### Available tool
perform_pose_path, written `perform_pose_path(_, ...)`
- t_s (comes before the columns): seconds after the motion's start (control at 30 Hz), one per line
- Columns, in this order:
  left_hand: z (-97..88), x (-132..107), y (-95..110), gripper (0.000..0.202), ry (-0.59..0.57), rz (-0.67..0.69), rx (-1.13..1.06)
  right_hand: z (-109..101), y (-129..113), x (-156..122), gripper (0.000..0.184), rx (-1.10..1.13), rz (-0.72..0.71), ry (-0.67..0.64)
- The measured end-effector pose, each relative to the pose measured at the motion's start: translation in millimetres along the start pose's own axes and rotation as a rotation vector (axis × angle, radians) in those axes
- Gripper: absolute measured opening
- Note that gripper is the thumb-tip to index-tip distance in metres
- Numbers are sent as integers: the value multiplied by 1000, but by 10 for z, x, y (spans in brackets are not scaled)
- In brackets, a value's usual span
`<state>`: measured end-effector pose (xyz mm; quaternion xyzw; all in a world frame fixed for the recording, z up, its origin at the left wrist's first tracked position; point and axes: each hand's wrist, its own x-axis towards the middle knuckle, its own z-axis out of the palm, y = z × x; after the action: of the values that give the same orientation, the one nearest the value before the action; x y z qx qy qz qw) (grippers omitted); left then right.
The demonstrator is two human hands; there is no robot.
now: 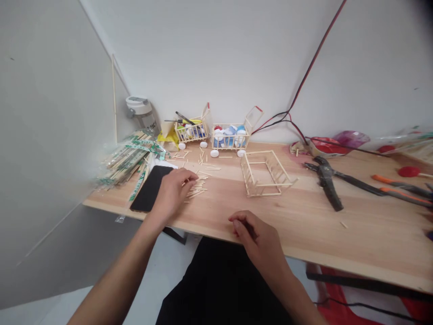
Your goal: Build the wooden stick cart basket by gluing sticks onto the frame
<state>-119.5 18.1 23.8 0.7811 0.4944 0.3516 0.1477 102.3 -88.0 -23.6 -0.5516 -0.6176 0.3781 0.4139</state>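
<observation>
My left hand reaches over a scatter of short wooden sticks. Its thumb and fingers come together at the edge of the pile; what is between them, if anything, is hidden. At the table's front edge my right hand is curled, thumb against the fingers, and I cannot make out anything in it. Beyond it stands a small open frame of thin sticks with upright bars along its sides. A black phone lies under and beside my left wrist.
Two small stick carts with white wheels stand at the wall, filled with colourful items. Left are wrapped stick bundles and a lidded cup. Black cutters, orange-handled pliers and a red bowl lie right. Cables hang down the wall.
</observation>
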Motion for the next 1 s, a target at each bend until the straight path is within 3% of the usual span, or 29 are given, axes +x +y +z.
perform_pose_path(0.1,58,258,-244,15,-94,72,193,11,23,-14,20,-35,-24,-1)
perform_pose_path(0.2,167,395,-339,18,-170,88,279,9,31,-22,20,-19,-37,-1)
perform_pose_path(0.47,246,621,-390,19,-214,164,325,4,27,-29,18,-53,-83,24)
perform_pose_path(0.73,284,830,-360,13,-426,339,392,2,54,-37,17,-70,-143,42)
perform_pose_path(0.87,266,809,-358,13,-368,266,370,4,60,-29,17,-73,-144,43)
perform_pose_path(1.0,175,634,-217,13,-234,80,64,11,62,-29,20,-21,-142,60)
